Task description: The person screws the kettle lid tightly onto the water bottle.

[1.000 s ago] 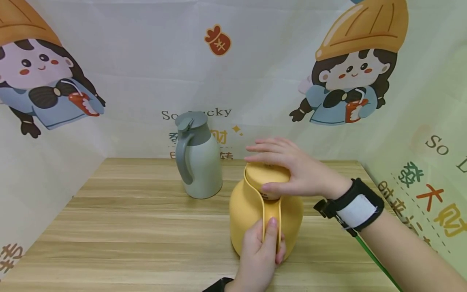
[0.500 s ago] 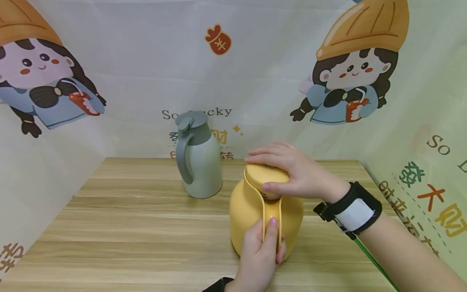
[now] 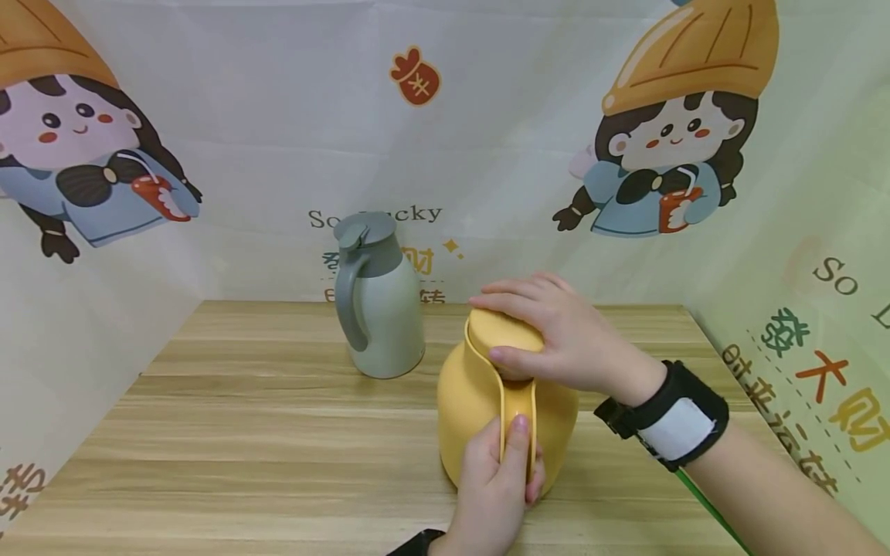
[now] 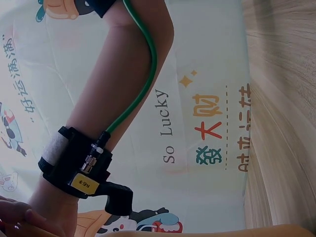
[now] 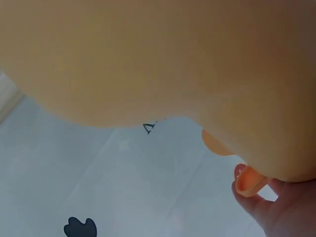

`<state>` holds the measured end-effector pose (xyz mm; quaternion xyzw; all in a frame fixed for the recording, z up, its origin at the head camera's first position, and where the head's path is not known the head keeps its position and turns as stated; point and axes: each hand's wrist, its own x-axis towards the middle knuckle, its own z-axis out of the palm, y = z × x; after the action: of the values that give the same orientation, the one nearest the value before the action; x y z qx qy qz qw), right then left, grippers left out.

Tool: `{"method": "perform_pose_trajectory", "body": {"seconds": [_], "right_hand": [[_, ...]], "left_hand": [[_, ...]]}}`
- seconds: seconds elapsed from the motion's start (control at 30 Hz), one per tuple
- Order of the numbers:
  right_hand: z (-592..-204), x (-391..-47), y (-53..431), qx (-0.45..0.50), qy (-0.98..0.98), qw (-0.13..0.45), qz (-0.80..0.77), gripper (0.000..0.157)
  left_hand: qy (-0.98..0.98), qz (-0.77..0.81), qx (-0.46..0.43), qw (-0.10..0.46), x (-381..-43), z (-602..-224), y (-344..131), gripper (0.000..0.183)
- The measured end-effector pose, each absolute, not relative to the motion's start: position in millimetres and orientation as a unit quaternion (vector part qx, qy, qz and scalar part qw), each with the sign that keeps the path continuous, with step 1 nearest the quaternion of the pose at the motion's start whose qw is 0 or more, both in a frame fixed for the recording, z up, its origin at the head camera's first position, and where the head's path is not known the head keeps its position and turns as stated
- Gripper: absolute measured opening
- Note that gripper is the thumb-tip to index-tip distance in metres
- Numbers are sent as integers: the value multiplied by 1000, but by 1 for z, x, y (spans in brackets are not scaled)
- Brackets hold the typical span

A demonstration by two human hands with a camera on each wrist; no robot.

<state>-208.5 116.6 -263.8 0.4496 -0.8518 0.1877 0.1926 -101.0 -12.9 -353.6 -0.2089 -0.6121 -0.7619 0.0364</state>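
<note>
A yellow vacuum jug (image 3: 462, 417) stands upright on the table, its handle (image 3: 518, 400) toward me. My left hand (image 3: 490, 483) grips that handle, thumb pressed along its top and fingers wrapped round the sides. On the jug's round yellow lid (image 3: 502, 333) is my right hand (image 3: 573, 336), thumb on the near edge and fingers reaching over the far side. In the right wrist view the jug's body (image 5: 123, 59) fills the upper part, with fingers beside an orange spout-like part (image 5: 251, 181). The left wrist view shows mostly my right forearm (image 4: 116, 74).
A grey-green thermos jug (image 3: 389, 316) with a darker lid and handle stands behind, to the left, near the back edge of the wooden table (image 3: 243, 432). A printed cloth (image 3: 278, 100) hangs round the back and sides. A green cable (image 3: 712, 506) runs along my right forearm.
My right hand has turned on the lid, its wrist swinging down toward me and the thumb shifting slightly left. The left hand and both jugs have kept their places.
</note>
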Motion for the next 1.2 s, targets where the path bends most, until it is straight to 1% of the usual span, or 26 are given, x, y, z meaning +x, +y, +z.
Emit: {"method": "perform_pose_trajectory", "body": {"seconds": [0.3,0.57,0.8,1.2], "right_hand": [[-263,-197,109,391,-882,212,155,50],[-264,-192,108,369,-892,228,123,50],[-262,-187,107,357,-899,225,113,50],[-260,-178,100,294,-928,214,83,59]], "left_hand": [[-609,-765,-206,37,-101,-353,-12,32],[-608,-766,-209,34,-101,-354,-12,33],[-607,-765,-212,38,-101,-354,-12,33],[-608,-765,-208,41,-100,-352,-12,33]]}}
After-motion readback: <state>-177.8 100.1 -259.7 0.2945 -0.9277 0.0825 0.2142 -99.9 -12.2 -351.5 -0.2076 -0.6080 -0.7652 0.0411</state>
